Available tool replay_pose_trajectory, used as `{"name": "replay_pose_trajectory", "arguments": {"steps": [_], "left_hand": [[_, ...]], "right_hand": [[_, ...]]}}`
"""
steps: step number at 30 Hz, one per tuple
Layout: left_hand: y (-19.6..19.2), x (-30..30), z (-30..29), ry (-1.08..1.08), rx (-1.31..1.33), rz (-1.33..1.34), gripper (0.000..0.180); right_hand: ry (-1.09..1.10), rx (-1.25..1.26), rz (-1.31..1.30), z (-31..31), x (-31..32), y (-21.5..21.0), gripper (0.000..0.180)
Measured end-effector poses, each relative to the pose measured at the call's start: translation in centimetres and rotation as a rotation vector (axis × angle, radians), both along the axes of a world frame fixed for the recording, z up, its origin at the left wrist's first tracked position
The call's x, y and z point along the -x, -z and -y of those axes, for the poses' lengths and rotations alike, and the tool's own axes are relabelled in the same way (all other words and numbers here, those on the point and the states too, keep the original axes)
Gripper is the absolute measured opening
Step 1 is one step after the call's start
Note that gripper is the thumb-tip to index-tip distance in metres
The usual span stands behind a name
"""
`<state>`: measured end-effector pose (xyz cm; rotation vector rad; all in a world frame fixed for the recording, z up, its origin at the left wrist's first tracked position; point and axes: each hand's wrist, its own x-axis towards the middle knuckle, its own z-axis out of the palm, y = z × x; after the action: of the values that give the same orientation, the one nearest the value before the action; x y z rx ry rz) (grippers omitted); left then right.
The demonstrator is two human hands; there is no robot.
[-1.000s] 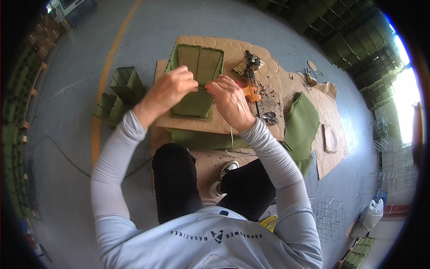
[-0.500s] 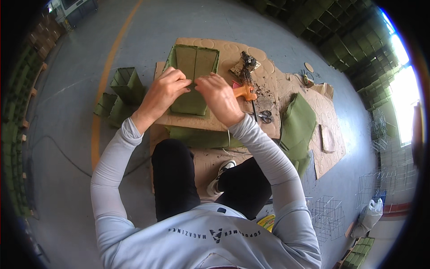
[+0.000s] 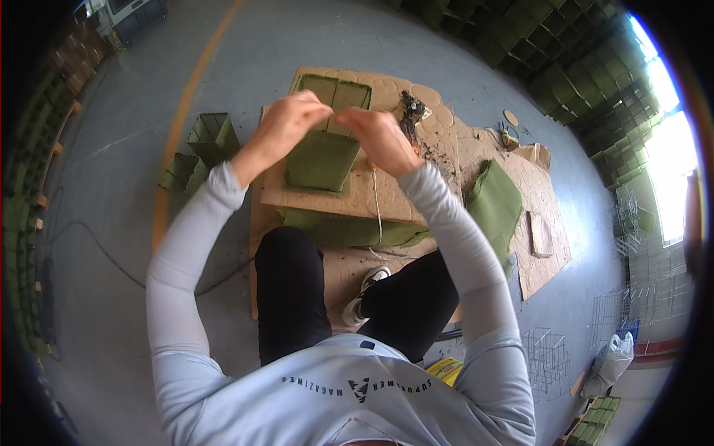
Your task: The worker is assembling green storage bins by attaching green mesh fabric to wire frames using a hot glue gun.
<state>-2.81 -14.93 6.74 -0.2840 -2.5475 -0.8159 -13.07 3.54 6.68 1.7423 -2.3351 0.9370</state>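
Observation:
My left hand (image 3: 293, 123) and my right hand (image 3: 381, 134) are raised over a green fabric-covered box (image 3: 321, 162) with their fingertips almost meeting. Both hands look closed, fingers pressed together. Anything thin between them is too small to make out. The box lies on the cardboard with its open end away from me, and my hands cover part of it. Beneath my right wrist only bits of an orange tool (image 3: 416, 149) show. A white cord (image 3: 378, 201) hangs over the cardboard's front edge.
Two green boxes (image 3: 213, 137) stand on the floor at left. Dark, messy scraps (image 3: 410, 111) lie on the cardboard-topped work surface (image 3: 297, 195). Green fabric (image 3: 494, 201) drapes at right. Wire frames (image 3: 547, 364) stand lower right; stacked green boxes (image 3: 580, 74) line the far right.
Both hands have lifted off the box's upper face and moved slightly apart, the right one shifting right. My right hand and forearm now cover the scissors and most of the orange tool.

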Motion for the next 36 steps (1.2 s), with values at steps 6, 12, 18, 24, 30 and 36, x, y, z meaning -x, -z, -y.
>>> {"name": "replay_pose_trajectory", "arguments": {"steps": [6,12,18,24,30,36], "left_hand": [[2.9,-2.1,-0.7,-0.012,0.042,-0.226,0.021],[3.5,-1.3,-0.5,0.060,0.167,-0.151,0.014],[1.4,1.3,1.2,0.257,0.141,0.159,0.014],[1.0,-1.0,-1.3,-0.031,0.279,-0.153,0.020],[2.6,-1.4,-4.4,0.000,0.171,-0.281,0.024],[3.1,0.7,-1.9,0.179,0.115,-0.087,0.013]], "right_hand": [[0.007,0.310,-0.240,-0.8,-2.6,3.8,0.017],[0.050,0.168,-0.264,-0.1,-2.5,4.9,0.012],[-0.038,-0.154,-0.080,1.0,0.2,1.2,0.013],[0.061,0.258,0.169,-0.1,-0.1,-1.2,0.017],[-0.122,0.245,-0.258,-2.6,-0.1,3.3,0.016],[-0.167,0.188,-0.245,-1.9,-0.1,2.0,0.010]]}}
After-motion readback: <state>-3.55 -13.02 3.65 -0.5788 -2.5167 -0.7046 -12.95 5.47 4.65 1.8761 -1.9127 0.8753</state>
